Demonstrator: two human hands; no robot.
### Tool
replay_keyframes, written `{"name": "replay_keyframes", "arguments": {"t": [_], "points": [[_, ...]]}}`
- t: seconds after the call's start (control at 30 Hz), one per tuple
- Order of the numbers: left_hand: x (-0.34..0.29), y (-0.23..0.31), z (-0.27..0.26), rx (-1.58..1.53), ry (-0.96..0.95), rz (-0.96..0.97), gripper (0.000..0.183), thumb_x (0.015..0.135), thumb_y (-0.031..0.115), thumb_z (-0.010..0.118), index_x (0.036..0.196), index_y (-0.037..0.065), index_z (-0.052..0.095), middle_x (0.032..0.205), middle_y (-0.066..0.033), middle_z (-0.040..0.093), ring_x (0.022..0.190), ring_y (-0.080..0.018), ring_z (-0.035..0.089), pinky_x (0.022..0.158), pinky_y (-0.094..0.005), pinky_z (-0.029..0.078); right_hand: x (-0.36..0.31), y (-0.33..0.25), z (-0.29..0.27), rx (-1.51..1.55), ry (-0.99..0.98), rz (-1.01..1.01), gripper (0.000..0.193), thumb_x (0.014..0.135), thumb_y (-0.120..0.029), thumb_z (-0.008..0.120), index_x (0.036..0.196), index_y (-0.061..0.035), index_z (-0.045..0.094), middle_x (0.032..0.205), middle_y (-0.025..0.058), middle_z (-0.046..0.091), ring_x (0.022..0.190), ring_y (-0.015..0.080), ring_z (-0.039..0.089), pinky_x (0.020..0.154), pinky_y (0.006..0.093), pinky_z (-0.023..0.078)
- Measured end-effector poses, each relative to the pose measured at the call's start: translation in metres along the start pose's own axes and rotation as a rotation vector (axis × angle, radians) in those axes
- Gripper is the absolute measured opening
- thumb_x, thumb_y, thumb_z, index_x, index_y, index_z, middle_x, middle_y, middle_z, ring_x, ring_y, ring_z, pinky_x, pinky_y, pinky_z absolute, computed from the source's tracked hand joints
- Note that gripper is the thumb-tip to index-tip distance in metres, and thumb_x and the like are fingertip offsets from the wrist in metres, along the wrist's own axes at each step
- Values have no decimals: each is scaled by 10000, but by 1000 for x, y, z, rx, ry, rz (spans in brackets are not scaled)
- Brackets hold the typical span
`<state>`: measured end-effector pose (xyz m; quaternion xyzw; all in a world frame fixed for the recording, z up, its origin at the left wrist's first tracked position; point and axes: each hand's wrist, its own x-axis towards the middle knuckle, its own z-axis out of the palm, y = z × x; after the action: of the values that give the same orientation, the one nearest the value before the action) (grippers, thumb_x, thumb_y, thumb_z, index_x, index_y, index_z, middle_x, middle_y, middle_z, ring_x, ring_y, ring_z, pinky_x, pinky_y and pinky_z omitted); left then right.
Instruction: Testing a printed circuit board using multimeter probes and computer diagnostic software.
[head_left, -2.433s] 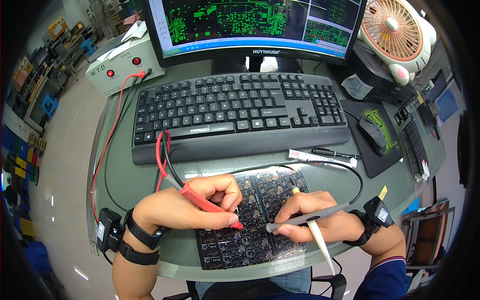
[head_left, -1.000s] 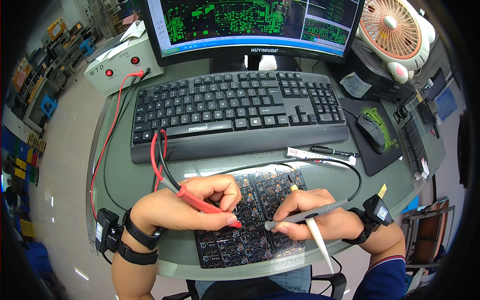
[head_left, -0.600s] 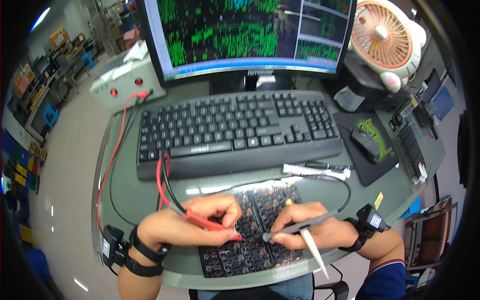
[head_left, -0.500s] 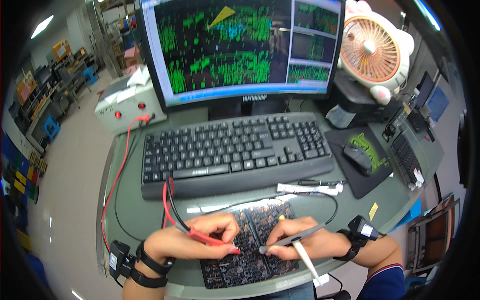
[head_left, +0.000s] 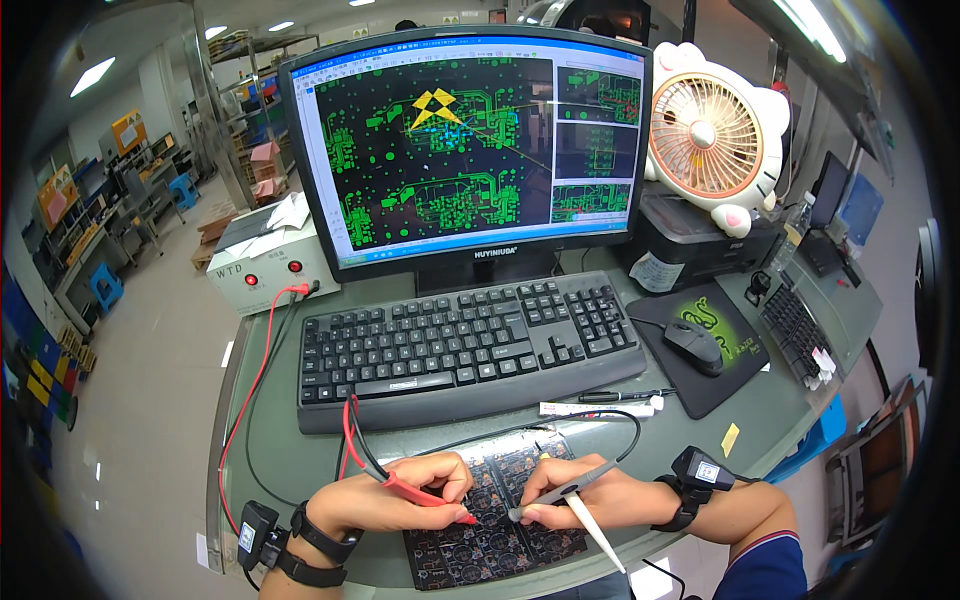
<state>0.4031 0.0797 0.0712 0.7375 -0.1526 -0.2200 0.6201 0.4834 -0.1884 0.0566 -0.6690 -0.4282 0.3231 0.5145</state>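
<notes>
A dark printed circuit board [head_left: 470,560] lies flat at the desk's front edge, under both my hands. My left hand [head_left: 400,497] is closed around a red test probe [head_left: 412,492], its tip pointing down at the middle of the board. Pinched in my right hand [head_left: 580,492] is a grey test probe [head_left: 556,493], its tip close to the red one. A white tapered stick [head_left: 596,530] also passes through the right hand's grip and sticks out toward me. Whether either tip touches the board I cannot tell. Black straps with small devices circle both wrists.
Beyond the board sit a black keyboard [head_left: 470,350], a marker pen [head_left: 600,408] and a mouse [head_left: 693,346] on its pad. A monitor [head_left: 440,150] shows a green circuit layout. A grey box [head_left: 262,262] feeds red and black leads. A fan [head_left: 705,135] stands on a black printer [head_left: 690,240].
My view has tilted upward, showing more of the monitor. On screen, the green layout looks clearer and the single yellow wedge has become several yellow triangles. Both hands keep their grips over the board.
</notes>
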Motion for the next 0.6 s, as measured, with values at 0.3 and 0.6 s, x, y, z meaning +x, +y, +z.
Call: {"name": "replay_keyframes", "arguments": {"t": [0.3,0.6], "points": [[-2,-2,3,-12,-10,-14,268,878,71,664,783,76,413,914,-21,501,873,-111,466,777,-269,434,-4,1,3,-9,8,-22,233,915,-265,705,982,-54,633,792,35,656,701,110,596,627,274,471],[-4,3,2,-27,26,6,268,870,45,668,790,85,415,902,-12,503,832,-96,462,745,-252,434,2,-2,1,-54,13,-80,191,914,-212,700,956,-40,627,776,34,652,676,102,592,610,269,474]]}}
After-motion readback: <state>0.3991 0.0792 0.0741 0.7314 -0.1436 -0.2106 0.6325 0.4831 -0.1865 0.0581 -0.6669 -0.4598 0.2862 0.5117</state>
